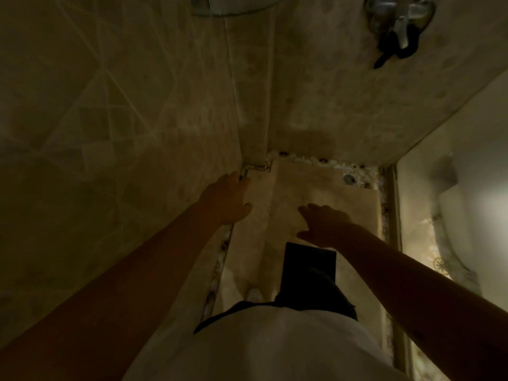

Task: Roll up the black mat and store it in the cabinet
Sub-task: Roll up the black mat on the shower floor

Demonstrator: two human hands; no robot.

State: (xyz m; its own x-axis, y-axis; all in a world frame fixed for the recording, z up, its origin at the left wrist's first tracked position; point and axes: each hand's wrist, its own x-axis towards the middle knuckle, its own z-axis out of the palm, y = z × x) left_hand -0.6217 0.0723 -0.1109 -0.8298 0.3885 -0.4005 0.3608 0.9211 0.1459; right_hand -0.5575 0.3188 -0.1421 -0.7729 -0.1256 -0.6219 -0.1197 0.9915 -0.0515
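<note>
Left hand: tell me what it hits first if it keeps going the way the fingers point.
Probably the metal fitting at the foot of the tiled wall; the left hand points at that corner. Depth is unclear in this dim view.

Black mat (pixel 309 266) near end hidden behind torso, chrome fixtures (pixel 400 19) cut off at top edge

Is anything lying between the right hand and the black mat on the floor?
In the head view, nothing: the right hand hangs open just past the black mat top edge, with only bare floor tile around.
</note>
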